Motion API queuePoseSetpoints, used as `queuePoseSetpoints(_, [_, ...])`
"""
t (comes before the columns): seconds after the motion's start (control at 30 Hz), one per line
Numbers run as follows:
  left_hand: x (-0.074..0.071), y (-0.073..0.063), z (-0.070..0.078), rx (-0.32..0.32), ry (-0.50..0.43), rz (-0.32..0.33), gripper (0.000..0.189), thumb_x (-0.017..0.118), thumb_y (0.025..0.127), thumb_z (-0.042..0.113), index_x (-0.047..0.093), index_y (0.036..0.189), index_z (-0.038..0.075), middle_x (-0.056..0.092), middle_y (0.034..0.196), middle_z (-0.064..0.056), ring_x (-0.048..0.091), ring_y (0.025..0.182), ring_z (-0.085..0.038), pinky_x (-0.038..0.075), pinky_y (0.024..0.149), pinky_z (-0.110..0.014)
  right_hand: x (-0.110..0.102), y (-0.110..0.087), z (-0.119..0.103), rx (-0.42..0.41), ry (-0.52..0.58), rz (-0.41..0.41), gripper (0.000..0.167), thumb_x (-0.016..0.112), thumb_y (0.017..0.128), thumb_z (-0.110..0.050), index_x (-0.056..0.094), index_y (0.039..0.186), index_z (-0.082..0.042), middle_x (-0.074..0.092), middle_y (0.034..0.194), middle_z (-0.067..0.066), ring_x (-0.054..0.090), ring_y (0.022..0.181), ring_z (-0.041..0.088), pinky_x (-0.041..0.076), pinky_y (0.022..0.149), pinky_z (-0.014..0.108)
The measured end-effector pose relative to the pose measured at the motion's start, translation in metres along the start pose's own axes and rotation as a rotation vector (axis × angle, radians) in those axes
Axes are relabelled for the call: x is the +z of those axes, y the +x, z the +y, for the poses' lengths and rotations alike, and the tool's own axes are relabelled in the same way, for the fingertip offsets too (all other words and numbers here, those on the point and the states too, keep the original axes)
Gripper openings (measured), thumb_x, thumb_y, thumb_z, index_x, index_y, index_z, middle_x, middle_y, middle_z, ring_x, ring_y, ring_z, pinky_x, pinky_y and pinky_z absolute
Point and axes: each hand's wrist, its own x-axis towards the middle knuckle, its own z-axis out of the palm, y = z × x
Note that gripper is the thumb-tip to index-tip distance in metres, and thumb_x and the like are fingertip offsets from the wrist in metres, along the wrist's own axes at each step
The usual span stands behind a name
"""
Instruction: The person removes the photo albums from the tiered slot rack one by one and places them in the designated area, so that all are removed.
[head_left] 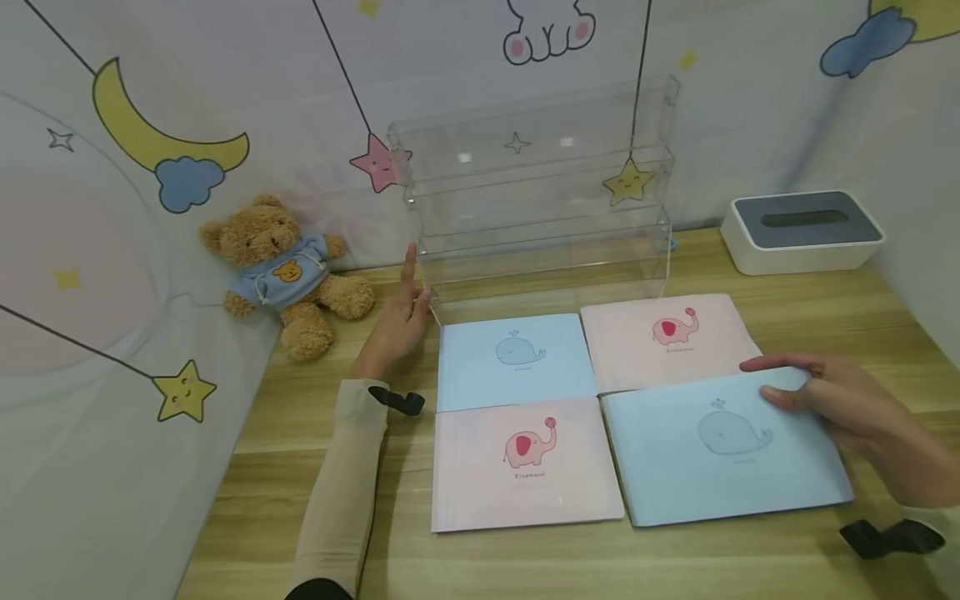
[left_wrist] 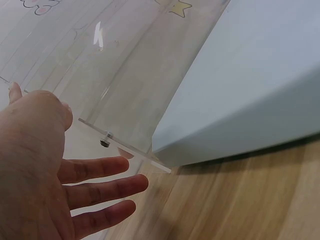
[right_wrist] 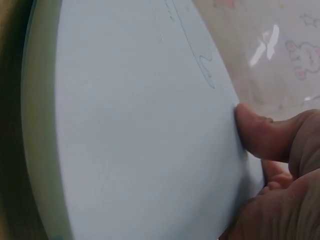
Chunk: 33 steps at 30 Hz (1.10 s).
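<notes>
My right hand [head_left: 870,412] grips a light-blue whale booklet [head_left: 675,479] by its upper right corner, thumb on the cover. In the right wrist view, that booklet [right_wrist: 130,130] fills most of the frame beside the thumb [right_wrist: 267,137]. My left hand [head_left: 393,333] is at the lower left side of a clear acrylic tiered rack [head_left: 540,233]. Its fingers are extended in the left wrist view, near the rack's edge; contact is hard to tell. Before the rack lie another blue whale booklet [head_left: 480,379], a pink elephant booklet [head_left: 630,333] and a second pink elephant booklet [head_left: 480,492].
A teddy bear [head_left: 281,271] in a blue top sits left of the rack. To the right at the back stands a white tissue box [head_left: 802,258] with a grey lid. A patterned cloth [head_left: 285,67] hangs behind the wooden table [head_left: 285,517].
</notes>
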Motion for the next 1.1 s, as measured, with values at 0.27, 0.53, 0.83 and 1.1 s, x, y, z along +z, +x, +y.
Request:
queuePoseSetpoints(0.27, [0.009,0.007,-0.023,0.076,-0.020,0.045,0.071,0.032,0.118,0.043,-0.016,0.171,0.041,0.071,0.091,-0.014,0.069,0.085,-0.031,0.054,0.080,-0.053,0.007,0.005,-0.005,0.031,-0.085,0.020,0.042,0.077,0.100,-0.021,0.072,0.141,-0.012,0.079,0.107,-0.002,0.074,0.087,0.018,0.060,0.072,0.033])
queuePoseSetpoints(0.53, [0.004,0.003,-0.008,0.072,-0.033,0.030,0.073,0.035,0.118,0.040,-0.016,0.170,0.044,0.072,0.096,-0.018,0.070,0.088,-0.036,0.054,0.084,-0.056,0.011,0.006,-0.008,0.064,-0.178,0.061,0.059,0.077,0.099,-0.024,0.060,0.151,-0.002,0.068,0.130,0.027,0.070,0.097,0.029,0.056,0.073,0.032])
queuePoseSetpoints(0.83, [0.004,0.000,-0.014,0.102,-0.045,0.049,0.072,0.033,0.117,0.046,-0.015,0.171,0.044,0.069,0.088,-0.015,0.066,0.082,-0.031,0.052,0.078,-0.053,0.016,-0.005,-0.016,-0.038,-0.375,0.227,0.065,0.068,0.105,-0.041,0.053,0.152,0.002,0.040,0.157,0.042,0.041,0.132,0.060,0.041,0.096,0.062])
queuePoseSetpoints(1.1, [0.004,0.001,0.003,0.060,0.007,0.043,0.076,0.037,0.118,0.025,-0.016,0.172,0.035,0.066,0.086,-0.017,0.063,0.081,-0.033,0.051,0.079,-0.053,0.017,-0.006,-0.031,-0.111,-0.343,0.317,0.082,0.049,0.110,-0.059,0.036,0.165,-0.001,0.040,0.161,0.037,0.042,0.136,0.058,0.044,0.098,0.070])
